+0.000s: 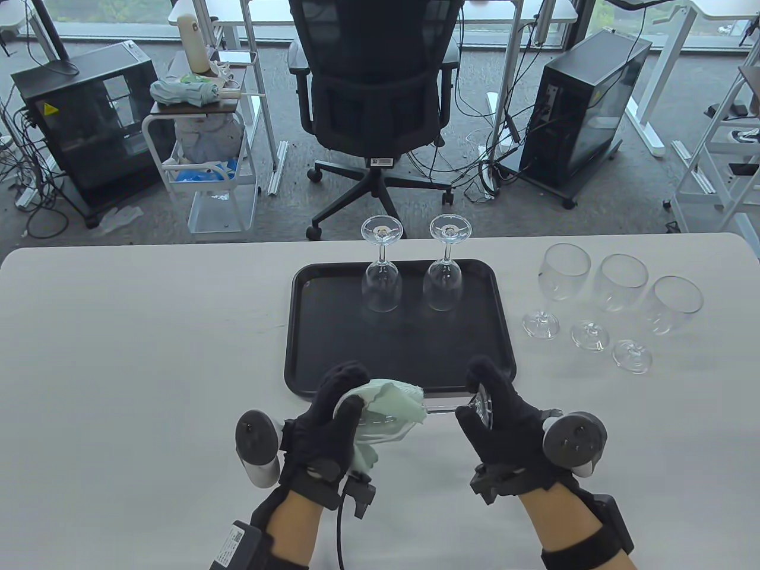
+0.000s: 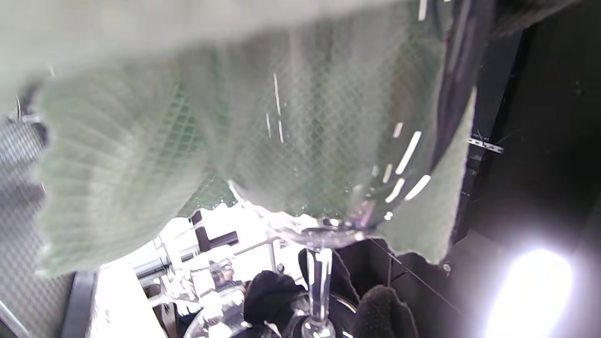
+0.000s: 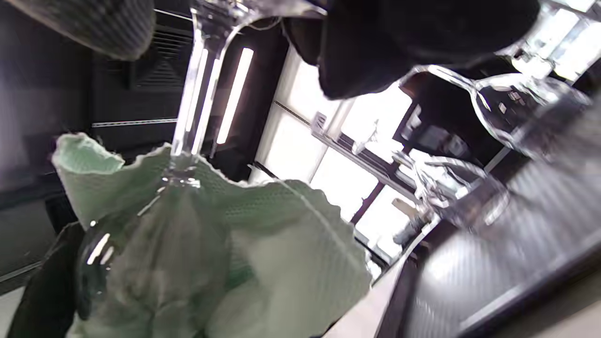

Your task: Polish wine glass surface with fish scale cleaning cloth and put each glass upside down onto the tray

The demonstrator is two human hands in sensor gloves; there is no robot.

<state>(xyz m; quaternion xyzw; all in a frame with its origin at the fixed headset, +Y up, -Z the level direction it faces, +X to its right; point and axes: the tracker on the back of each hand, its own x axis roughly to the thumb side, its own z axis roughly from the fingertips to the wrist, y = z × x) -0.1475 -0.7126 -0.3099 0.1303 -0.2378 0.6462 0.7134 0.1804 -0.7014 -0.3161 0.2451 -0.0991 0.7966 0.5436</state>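
Left hand (image 1: 332, 415) curled round green fish scale cloth (image 1: 392, 409) over wine glass (image 1: 439, 409) bowl; right hand (image 1: 504, 415) pinching its foot, held sideways above black tray (image 1: 309, 356).

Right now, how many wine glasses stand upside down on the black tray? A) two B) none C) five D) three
A: two upturned glasses stand at the far side of the tray; three more stand upright on the table to its right.
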